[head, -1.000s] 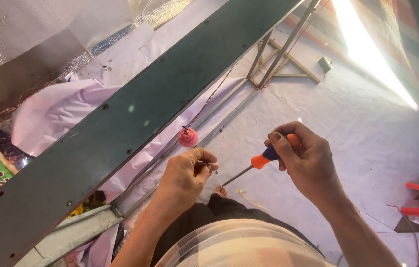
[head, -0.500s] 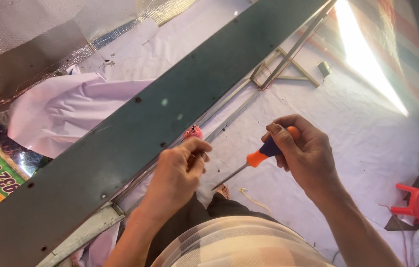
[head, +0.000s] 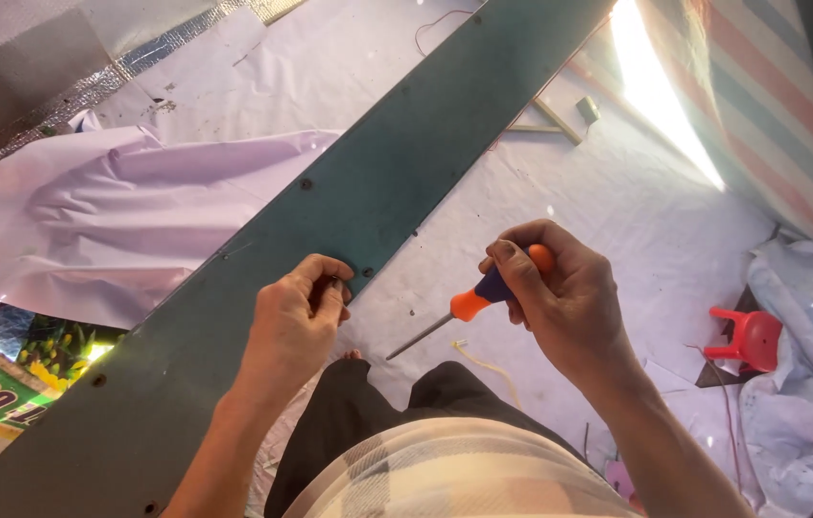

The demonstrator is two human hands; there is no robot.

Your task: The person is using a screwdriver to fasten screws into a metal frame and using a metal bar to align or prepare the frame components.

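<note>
Here, line by line:

Left hand (head: 293,321): curled over the near edge of the beam (head: 234,288), fingertips pinched together on something small and dark at that edge; too small to tell what it is.

Right hand (head: 560,297): closed in a fist around the handle of the screwdriver (head: 469,305), thumb pressed along the top.

Screwdriver: held in the air between the two hands, just beside the beam's edge and not touching it. Handle is smooth plastic, orange with a dark blue band; the shaft is a thin, round, grey metal rod that slants down and to the left, its tip free.

Beam: long, flat, dark green plank running on a diagonal from the lower left to the top of the view. Matte, slightly dusty surface with small round screw heads or holes spaced along it.

Sheet (head: 138,221): glossy pale lilac plastic, creased and rumpled, lying beyond the beam on the left.

Floor cover (head: 617,201): whitish woven tarp, speckled with dirt, with a hard strip of sunlight across it.

Stool (head: 747,336): small, red, moulded plastic, well apart on the right.

Foil (head: 32,58): silvery, finely quilted, at the upper left.
</note>
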